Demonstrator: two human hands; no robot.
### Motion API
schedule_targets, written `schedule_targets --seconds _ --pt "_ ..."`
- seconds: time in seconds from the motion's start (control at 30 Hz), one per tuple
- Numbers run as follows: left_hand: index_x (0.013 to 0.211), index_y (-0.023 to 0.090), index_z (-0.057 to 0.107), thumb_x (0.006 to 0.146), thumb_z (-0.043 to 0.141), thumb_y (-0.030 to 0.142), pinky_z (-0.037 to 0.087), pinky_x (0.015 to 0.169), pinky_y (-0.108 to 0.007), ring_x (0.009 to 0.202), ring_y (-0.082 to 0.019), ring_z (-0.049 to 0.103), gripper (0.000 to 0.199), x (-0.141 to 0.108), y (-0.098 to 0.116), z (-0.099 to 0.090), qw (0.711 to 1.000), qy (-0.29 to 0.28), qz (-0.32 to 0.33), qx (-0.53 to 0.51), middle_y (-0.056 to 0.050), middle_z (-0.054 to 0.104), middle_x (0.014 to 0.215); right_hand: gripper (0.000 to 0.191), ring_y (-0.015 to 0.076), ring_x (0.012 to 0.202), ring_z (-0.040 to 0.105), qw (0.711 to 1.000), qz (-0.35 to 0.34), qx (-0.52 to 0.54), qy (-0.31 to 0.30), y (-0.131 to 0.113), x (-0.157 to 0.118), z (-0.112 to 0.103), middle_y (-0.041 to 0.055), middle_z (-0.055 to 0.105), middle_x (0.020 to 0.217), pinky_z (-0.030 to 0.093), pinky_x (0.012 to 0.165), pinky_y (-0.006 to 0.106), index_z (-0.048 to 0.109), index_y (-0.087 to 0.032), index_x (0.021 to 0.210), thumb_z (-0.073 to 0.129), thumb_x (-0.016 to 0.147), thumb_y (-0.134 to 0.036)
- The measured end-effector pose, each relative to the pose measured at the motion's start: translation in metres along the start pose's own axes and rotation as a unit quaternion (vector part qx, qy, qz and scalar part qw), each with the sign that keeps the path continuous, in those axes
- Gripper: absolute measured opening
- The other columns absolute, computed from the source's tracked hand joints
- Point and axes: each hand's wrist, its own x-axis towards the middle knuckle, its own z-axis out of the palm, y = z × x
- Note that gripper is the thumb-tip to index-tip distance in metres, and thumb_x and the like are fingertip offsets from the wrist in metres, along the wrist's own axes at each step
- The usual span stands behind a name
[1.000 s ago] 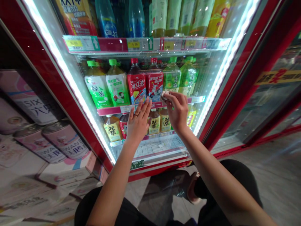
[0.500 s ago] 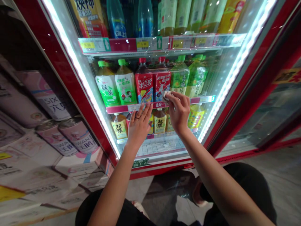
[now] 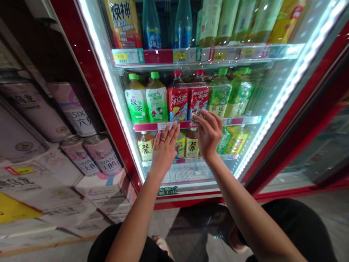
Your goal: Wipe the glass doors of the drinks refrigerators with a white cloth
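Nearest to us, our two bare forearms (image 3: 242, 207) reach forward and up from above our dark shorts (image 3: 297, 229). Our left hand (image 3: 164, 151) is spread, fingers apart, with a ring (image 3: 162, 140) on one finger and the fingertips just at the pink shelf rail (image 3: 152, 126). Our right hand (image 3: 208, 134), just to its right, pinches a small pale wad (image 3: 196, 116) between thumb and fingers; its material is too small to tell. Whether either hand touches the cooler's glass door (image 3: 261, 94) we cannot tell. Behind the glass, amber tea bottles (image 3: 145, 145) stand below and left of the left hand, and red-label bottles (image 3: 177, 100) stand above the gap between the hands. Left of the hands, beyond the red cooler frame (image 3: 89, 72), pink tins (image 3: 102, 153) rest on stacked cartons (image 3: 103, 189).
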Motion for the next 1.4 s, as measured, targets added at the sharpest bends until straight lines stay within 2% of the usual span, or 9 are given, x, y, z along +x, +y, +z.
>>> schedule_targets --seconds 0.2,0.43,0.57,0.7,0.87,0.97,1.17,1.27,1.4 --pt "0.172 0.028 -0.019 0.103 0.060 0.022 0.019 0.141 -0.054 0.170 -0.028 0.020 0.105 -0.001 -0.001 0.003 0.999 0.026 0.008 -0.020 -0.003 0.017 0.183 0.042 0.0243 0.132 0.067 0.995 -0.035 0.027 -0.085 -0.002 -0.005 -0.010 -0.0033 0.077 0.134 0.059 0.114 0.054 0.079 -0.046 0.126 0.059 0.105 -0.014" --pt "0.174 0.024 -0.015 0.102 0.059 0.021 0.021 0.141 -0.054 0.170 -0.029 0.020 0.103 -0.001 -0.001 0.005 1.000 0.022 0.012 -0.017 -0.006 0.021 0.182 0.038 0.0271 0.133 0.067 1.000 -0.013 0.023 -0.014 -0.007 0.019 0.005 -0.0007 0.078 0.131 0.057 0.117 0.059 0.081 -0.042 0.121 0.058 0.106 -0.016" --pt "0.176 0.023 -0.007 0.105 0.058 0.024 0.023 0.140 -0.053 0.170 -0.028 0.021 0.096 -0.001 -0.003 0.010 0.999 0.028 0.014 -0.013 -0.009 0.028 0.180 0.048 0.0252 0.139 0.065 0.996 -0.056 0.036 -0.061 -0.015 0.018 0.011 -0.0032 0.077 0.136 0.058 0.118 0.056 0.078 -0.045 0.129 0.055 0.105 -0.010" --pt "0.175 0.021 -0.008 0.104 0.058 0.025 0.023 0.141 -0.050 0.170 -0.025 0.020 0.097 -0.001 -0.004 0.011 0.999 0.042 0.016 0.003 -0.006 0.027 0.181 0.050 0.0250 0.142 0.064 0.988 -0.110 0.068 -0.084 -0.006 0.006 0.000 -0.0028 0.075 0.141 0.059 0.118 0.053 0.076 -0.043 0.134 0.057 0.104 -0.008" --pt "0.175 0.025 -0.010 0.100 0.062 0.021 0.022 0.141 -0.046 0.170 -0.022 0.019 0.104 -0.002 -0.003 0.008 0.998 0.052 0.013 0.025 0.000 0.023 0.181 0.044 0.0299 0.142 0.064 0.998 -0.053 0.025 0.000 0.007 0.020 -0.004 -0.0002 0.077 0.137 0.056 0.118 0.065 0.079 -0.040 0.128 0.056 0.104 -0.011" --pt "0.174 0.024 -0.011 0.101 0.060 0.021 0.021 0.141 -0.046 0.169 -0.023 0.022 0.102 -0.002 -0.004 0.009 0.998 0.055 0.017 0.028 -0.001 0.024 0.181 0.044 0.0300 0.143 0.063 0.998 -0.051 0.029 0.037 0.006 0.030 0.003 0.0010 0.077 0.137 0.055 0.119 0.065 0.079 -0.039 0.128 0.054 0.105 -0.011" --pt "0.174 0.025 -0.011 0.102 0.061 0.022 0.022 0.140 -0.047 0.169 -0.025 0.023 0.102 -0.001 -0.004 0.012 0.997 0.066 0.019 0.022 -0.003 0.026 0.180 0.047 0.0275 0.144 0.063 0.988 -0.126 0.052 -0.079 0.014 0.007 -0.005 -0.0019 0.076 0.139 0.060 0.116 0.058 0.076 -0.042 0.132 0.059 0.103 -0.010" --pt "0.174 0.024 -0.011 0.101 0.063 0.023 0.022 0.140 -0.046 0.170 -0.023 0.019 0.104 -0.002 -0.004 0.011 0.997 0.063 0.021 0.031 -0.001 0.026 0.180 0.044 0.0285 0.142 0.065 0.991 -0.120 0.036 -0.050 0.024 0.000 -0.010 -0.0008 0.076 0.139 0.061 0.115 0.059 0.077 -0.041 0.129 0.060 0.103 -0.010" --pt "0.175 0.024 -0.008 0.101 0.063 0.024 0.023 0.140 -0.046 0.170 -0.021 0.020 0.102 -0.002 -0.004 0.010 0.997 0.060 0.018 0.037 0.001 0.024 0.181 0.037 0.0293 0.140 0.067 0.995 -0.093 0.040 0.026 0.018 0.014 -0.002 0.0006 0.078 0.134 0.060 0.115 0.062 0.080 -0.038 0.122 0.061 0.103 -0.012"
